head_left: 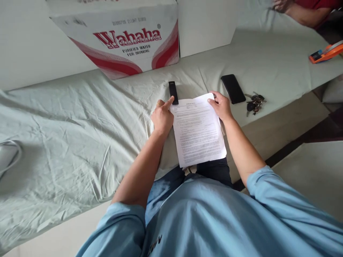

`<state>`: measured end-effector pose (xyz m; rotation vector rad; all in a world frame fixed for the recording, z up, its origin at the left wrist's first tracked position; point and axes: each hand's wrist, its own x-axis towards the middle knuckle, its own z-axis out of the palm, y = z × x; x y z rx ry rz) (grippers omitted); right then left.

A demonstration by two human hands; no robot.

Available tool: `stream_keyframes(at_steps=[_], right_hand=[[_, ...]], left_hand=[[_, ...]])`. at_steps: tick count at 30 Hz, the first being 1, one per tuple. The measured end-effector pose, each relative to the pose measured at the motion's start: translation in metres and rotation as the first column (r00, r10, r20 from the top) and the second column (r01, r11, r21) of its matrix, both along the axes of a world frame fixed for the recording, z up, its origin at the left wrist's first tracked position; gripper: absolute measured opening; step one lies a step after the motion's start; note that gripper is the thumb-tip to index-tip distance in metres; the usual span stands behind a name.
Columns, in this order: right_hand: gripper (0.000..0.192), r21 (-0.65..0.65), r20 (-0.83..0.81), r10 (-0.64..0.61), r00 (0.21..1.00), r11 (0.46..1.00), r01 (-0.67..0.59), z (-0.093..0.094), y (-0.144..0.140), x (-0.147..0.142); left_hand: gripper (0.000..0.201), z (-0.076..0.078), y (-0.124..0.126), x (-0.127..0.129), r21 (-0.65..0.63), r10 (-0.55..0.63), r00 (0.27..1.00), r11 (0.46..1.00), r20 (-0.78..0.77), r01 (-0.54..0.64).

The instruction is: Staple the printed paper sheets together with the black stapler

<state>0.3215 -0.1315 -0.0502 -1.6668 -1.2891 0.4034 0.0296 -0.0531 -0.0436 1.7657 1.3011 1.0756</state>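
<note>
A small stack of printed paper [199,132] tilts over my lap at the table's front edge, its top left corner at the near end of a black stapler [173,90]. My left hand [163,117] is beside that corner, one digit stretched onto the stapler's near end and the other fingers curled. Whether those curled fingers also touch the paper is hidden. At the top right corner, my right hand [221,106] pinches the paper with the thumb on top and the fingers behind.
A black phone [233,88] and a bunch of keys [255,102] lie right of my right hand. Behind stands a Wahaha water carton [134,43]. An orange tape dispenser [325,53] is far right, near another person's arm [302,14]. A pale cloth [66,135] covers the table.
</note>
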Motion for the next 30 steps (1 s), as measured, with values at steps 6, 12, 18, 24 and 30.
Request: stream_keyframes(at_steps=[6, 12, 18, 24, 30], right_hand=[[0.035, -0.058, -0.144, 0.123, 0.982, 0.989, -0.133, 0.024, -0.019, -0.012], [0.043, 0.063, -0.332, 0.110, 0.937, 0.994, -0.094, 0.029, -0.041, -0.037], [0.047, 0.158, -0.304, 0.006, 0.953, 0.986, 0.044, 0.022, -0.028, -0.053], [0.052, 0.170, -0.285, 0.055, 0.957, 0.985, -0.006, 0.005, -0.040, -0.066], [0.057, 0.219, -0.509, 0.043, 0.860, 0.972, 0.081, -0.014, -0.049, -0.064]], left_hand=[[0.056, 0.011, 0.001, -0.020, -0.097, -0.114, 0.993, 0.989, 0.022, 0.116], [0.045, 0.019, -0.048, -0.057, -0.275, -0.059, 0.973, 0.954, 0.225, 0.122], [0.062, 0.019, -0.077, -0.066, -0.380, -0.211, 0.896, 0.850, 0.390, 0.366], [0.050, 0.003, -0.076, -0.064, -0.348, -0.048, 0.891, 0.910, 0.451, 0.225], [0.059, 0.002, -0.077, -0.065, -0.336, 0.002, 0.798, 0.908, 0.603, 0.252]])
